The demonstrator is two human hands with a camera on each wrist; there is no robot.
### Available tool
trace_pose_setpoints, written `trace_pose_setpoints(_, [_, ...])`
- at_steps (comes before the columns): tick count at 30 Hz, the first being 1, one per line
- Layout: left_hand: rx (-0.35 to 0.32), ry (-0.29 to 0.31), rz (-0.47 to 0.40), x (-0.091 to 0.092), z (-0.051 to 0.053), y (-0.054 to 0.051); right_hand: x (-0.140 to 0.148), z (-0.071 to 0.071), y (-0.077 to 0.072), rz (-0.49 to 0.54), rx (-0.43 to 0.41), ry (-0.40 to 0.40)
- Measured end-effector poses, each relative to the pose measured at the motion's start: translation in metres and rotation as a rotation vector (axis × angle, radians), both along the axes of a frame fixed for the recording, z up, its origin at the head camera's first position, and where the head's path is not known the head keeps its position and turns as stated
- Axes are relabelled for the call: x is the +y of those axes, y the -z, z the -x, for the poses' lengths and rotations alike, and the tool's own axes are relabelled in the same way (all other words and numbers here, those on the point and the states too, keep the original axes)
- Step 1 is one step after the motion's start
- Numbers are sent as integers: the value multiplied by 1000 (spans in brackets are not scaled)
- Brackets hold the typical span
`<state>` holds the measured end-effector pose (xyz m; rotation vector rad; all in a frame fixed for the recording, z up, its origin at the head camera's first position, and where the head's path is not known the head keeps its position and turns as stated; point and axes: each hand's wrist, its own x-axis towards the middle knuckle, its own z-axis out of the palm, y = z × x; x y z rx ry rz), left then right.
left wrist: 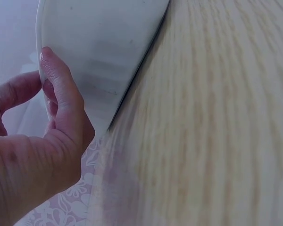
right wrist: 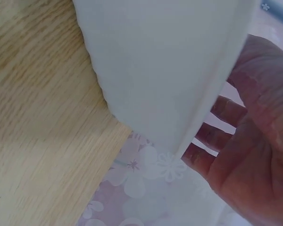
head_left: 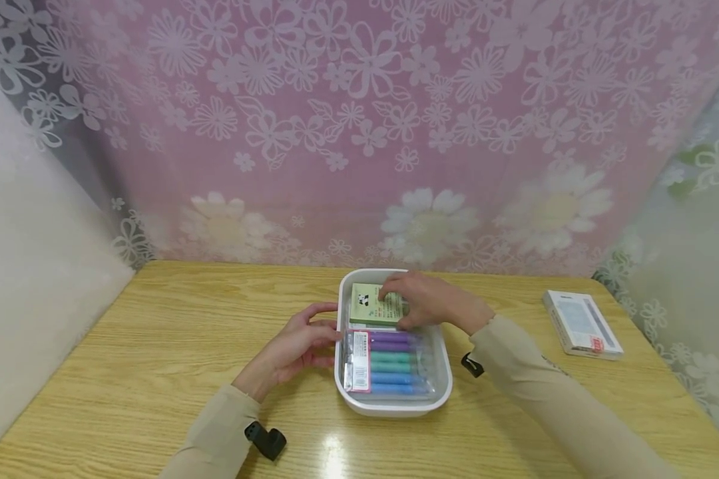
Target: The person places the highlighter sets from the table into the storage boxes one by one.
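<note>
So the right hand [head_left: 425, 299] is down in the white plastic tub [head_left: 395, 409], gripping the right end of the green panda-print box [head_left: 368, 306], fingers over the top and thumb on the near corner. That box sits at the far end of the tub, just beyond the clear packet of purple, green and blue pens [head_left: 389, 362]. The left hand [head_left: 296, 342] looks to be pinching the tub's left rim, and imo that's the right idea: keep it light, just enough to stop the tub sliding on the wooden table [head_left: 186, 346]. For the box, I'd hold it by its edges rather than press on its face, and keep it level and square to the tub wall so it doesn't catch the packet's slippery plastic. The white box [head_left: 578, 322] is well off to the right, so no worries there
</note>
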<state>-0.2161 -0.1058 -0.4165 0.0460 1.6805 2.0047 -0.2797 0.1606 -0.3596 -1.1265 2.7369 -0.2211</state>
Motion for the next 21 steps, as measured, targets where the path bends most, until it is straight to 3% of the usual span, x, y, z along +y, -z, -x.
trace_pose_setpoints(6, [7, 2, -4, 0, -1, -1, 3, -2, 1, 2, -1, -40])
trace_pose_setpoints(14, [18, 7, 27, 3, -1, -2, 10, -10, -2, -21, -113, -4])
trace_pose_setpoints(21, [21, 18, 32, 5, -2, -3, 10, -14, 2, -23, -64, -7])
